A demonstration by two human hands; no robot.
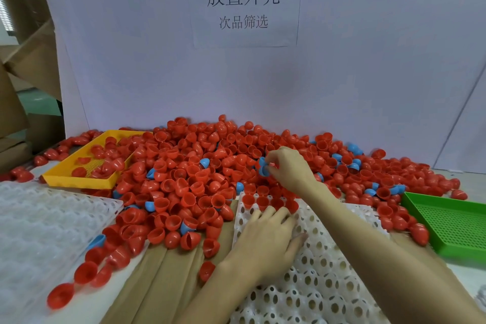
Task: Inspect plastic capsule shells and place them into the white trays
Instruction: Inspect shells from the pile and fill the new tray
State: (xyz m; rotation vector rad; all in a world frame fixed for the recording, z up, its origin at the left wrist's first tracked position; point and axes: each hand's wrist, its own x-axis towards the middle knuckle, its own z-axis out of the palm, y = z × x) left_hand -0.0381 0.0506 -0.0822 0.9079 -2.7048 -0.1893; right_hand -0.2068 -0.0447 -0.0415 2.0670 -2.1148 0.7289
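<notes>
A big heap of red shells (200,165), too many to count, is lying across the table against the white backboard (368,73), the cups facing every way: some mouth up, some on their sides, some dome up. At least a dozen blue shells (204,163) are showing among them. Four red shells (269,202) are sitting mouth up in a row along the far edge of the white tray (315,265) in front of the person.

The right hand (289,168) is reaching over the heap, its fingers curled and pinching a blue shell (263,167) held on its side, mouth turned to the left. The left hand (268,239) is lying flat on the white tray, fingers straight and together, tips just short of the four seated shells.

A second white tray (39,231) is lying to the left. A yellow tray (79,179), holding several red shells, is sitting at the heap's left edge; a green tray (447,221) is sitting at the right.
</notes>
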